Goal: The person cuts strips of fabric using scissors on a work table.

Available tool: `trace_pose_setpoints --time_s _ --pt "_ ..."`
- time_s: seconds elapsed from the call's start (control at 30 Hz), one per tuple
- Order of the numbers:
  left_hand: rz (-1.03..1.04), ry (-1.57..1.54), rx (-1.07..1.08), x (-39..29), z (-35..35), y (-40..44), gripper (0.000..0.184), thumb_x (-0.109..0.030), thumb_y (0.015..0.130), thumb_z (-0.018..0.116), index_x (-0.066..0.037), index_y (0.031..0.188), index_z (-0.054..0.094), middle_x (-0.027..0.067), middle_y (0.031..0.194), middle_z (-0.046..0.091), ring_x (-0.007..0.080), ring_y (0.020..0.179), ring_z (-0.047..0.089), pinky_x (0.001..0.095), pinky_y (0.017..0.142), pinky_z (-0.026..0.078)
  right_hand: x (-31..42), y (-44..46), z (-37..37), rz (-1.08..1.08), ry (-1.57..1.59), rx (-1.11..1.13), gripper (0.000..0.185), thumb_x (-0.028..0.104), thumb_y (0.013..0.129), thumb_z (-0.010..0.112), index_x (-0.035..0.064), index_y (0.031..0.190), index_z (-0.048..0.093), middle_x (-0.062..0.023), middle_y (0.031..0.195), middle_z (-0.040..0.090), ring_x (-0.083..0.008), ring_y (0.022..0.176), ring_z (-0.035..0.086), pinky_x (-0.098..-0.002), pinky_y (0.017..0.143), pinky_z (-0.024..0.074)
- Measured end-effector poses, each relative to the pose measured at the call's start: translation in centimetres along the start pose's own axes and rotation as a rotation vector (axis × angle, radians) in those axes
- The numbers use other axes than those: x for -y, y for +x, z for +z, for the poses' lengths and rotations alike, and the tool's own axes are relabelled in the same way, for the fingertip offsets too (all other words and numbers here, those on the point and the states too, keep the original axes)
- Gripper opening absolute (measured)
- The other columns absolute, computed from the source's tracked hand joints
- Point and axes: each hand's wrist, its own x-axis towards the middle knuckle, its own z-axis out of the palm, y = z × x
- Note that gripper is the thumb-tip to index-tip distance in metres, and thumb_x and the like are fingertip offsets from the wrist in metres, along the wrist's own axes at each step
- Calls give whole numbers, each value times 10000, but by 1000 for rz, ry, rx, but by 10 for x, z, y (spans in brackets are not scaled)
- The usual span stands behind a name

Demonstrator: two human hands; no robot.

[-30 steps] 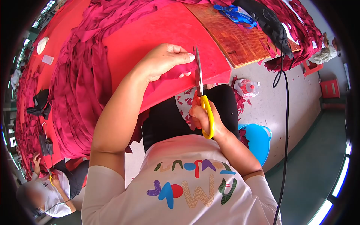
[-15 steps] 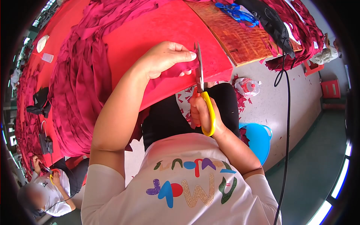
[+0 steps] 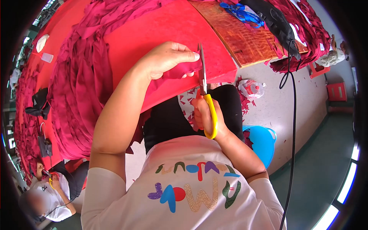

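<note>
My left hand (image 3: 168, 61) pinches a dark red fabric strip (image 3: 177, 71) over the near edge of the red-covered table (image 3: 153, 28). In my right hand (image 3: 205, 115) is a pair of scissors (image 3: 211, 117) with yellow and red handles, blades pointing up and away from me. The blades stand right beside the fingertips of my left hand, at the end of the strip. They look closed or nearly so; whether fabric lies between them I cannot tell.
Long dark red fabric strips (image 3: 78, 84) lie heaped on the left of the table. A wooden board (image 3: 230, 34) adjoins it, bearing a blue ribbon bundle (image 3: 245, 16). A blue tub (image 3: 262, 145) and plastic bag (image 3: 251, 89) are on the floor. A black cable (image 3: 293, 134) hangs at right; another person (image 3: 51, 195) sits lower left.
The scissor blades, apart at the tips a moment ago, look closer together, and the handles have drawn in slightly. My left hand stays almost still with the strip.
</note>
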Motion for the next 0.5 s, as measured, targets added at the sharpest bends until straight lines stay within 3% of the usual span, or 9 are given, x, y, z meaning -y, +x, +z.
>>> trace_pose_setpoints --time_s 0.1,0.17,0.2,0.27,0.4,0.47,0.5 --pt "-7 -1 12 -2 0 -2 190 -208 872 653 -21 887 624 51 770 600 138 629 589 252 536 477 2 -2 1 8 33 11 278 275 854 551 82 675 460 27 517 405 -65 411 386 -237 373 298" --pt "-79 -38 42 -4 -3 -3 294 -266 798 730 -23 954 672 72 905 663 150 921 569 305 884 390 7 -6 4 -18 12 -34 288 275 857 551 86 658 460 28 511 402 -62 403 375 -237 360 279" --pt "-77 -37 42 -4 -2 -3 294 -266 798 730 -23 954 672 72 905 663 150 921 569 305 884 390 6 -6 3 -20 12 -33 288 275 857 551 86 658 460 28 511 402 -62 403 375 -237 360 279" --pt "-28 -2 17 -4 1 -4 174 -198 872 653 -27 888 625 45 769 603 143 636 599 255 536 482 5 -6 -1 -8 59 -7 252 263 847 569 83 696 476 28 523 415 -57 398 371 -231 349 269" --pt "-13 -76 64 -3 1 -4 186 -207 877 653 -24 898 627 43 782 608 148 654 608 254 548 486 2 -10 -10 -81 114 16 173 189 801 605 64 792 486 19 575 450 -62 443 411 -230 362 313" --pt "18 -33 45 -2 0 -3 206 -225 880 655 -21 906 631 42 790 612 150 669 613 256 566 491 2 -16 -16 -203 -34 -15 163 142 786 607 39 830 489 3 637 479 -70 510 443 -230 410 356" --pt "21 -29 45 -1 0 -2 206 -225 880 655 -21 906 631 42 790 612 150 669 613 256 566 491 1 -17 -20 -268 -29 25 206 116 778 616 12 902 487 -12 698 502 -77 577 468 -216 502 405"
